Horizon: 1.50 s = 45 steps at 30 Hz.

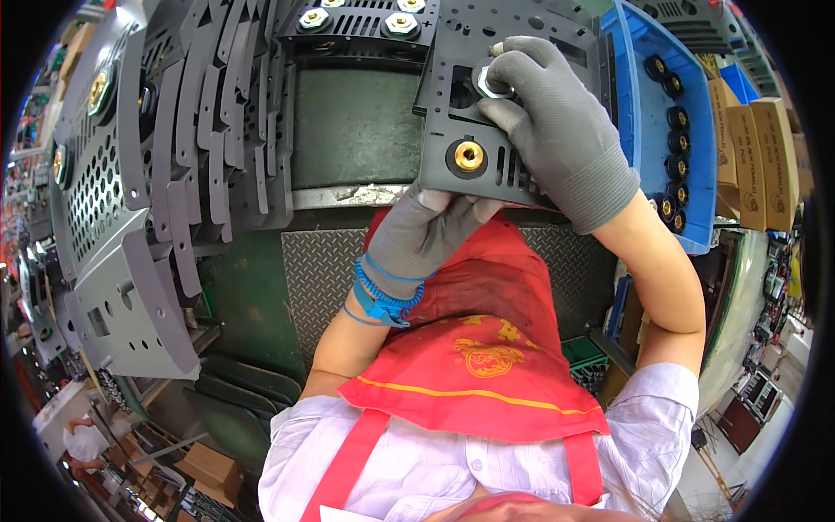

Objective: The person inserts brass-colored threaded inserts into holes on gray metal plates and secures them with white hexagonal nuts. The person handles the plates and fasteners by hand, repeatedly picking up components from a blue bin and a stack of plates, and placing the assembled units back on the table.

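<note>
A dark grey metal panel point(443, 146) with slots and round holes lies in front of me. A brass-centred connector point(470, 156) with a black ring sits in its near left corner. My gloved right hand point(561, 122) is over the panel, thumb and fingers closed around a silver hex nut point(484, 83) at another hole. Whether the nut is seated there is partly hidden by the fingers. My gloved left hand point(417, 230), with a blue coiled strap at the wrist, grips the panel's near edge from below. Some of its fingertips are hidden under the panel.
Several grey metal panels point(178, 130) stand in a row at the left. A panel with fitted connectors point(357, 30) lies at the back. On the right, a blue bin point(639, 130) holds several black-and-brass connectors point(678, 143), beside cardboard boxes point(772, 161).
</note>
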Each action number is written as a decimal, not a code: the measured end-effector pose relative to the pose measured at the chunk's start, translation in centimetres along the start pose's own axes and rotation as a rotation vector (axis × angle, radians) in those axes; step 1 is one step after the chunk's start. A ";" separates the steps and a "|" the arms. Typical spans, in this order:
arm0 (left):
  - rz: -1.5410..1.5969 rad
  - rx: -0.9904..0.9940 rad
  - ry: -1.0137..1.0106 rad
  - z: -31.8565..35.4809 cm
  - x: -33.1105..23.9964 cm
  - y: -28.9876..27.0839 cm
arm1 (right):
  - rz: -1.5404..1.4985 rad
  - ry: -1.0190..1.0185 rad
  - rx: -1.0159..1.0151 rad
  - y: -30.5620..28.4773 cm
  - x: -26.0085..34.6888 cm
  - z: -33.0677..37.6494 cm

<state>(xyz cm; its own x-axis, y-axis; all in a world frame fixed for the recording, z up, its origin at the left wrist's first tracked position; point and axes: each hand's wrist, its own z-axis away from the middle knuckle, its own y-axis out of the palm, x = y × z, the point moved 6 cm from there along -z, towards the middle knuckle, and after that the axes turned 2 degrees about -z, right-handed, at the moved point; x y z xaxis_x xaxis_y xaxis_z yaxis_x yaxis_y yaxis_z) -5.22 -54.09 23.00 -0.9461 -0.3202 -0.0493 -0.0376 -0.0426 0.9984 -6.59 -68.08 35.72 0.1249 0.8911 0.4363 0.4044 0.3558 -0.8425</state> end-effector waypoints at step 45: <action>-0.281 -0.060 0.011 -0.8 -1.8 1.9 | -0.258 -0.281 0.401 -0.7 2.7 -1.6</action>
<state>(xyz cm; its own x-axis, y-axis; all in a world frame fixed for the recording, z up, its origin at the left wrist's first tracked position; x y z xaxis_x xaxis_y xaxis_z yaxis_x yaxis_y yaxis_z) -3.29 -54.35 24.95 -0.8978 -0.2980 -0.3244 -0.2783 -0.1872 0.9421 -5.11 -66.38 38.00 -0.2010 0.7819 0.5901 0.0058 0.6033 -0.7975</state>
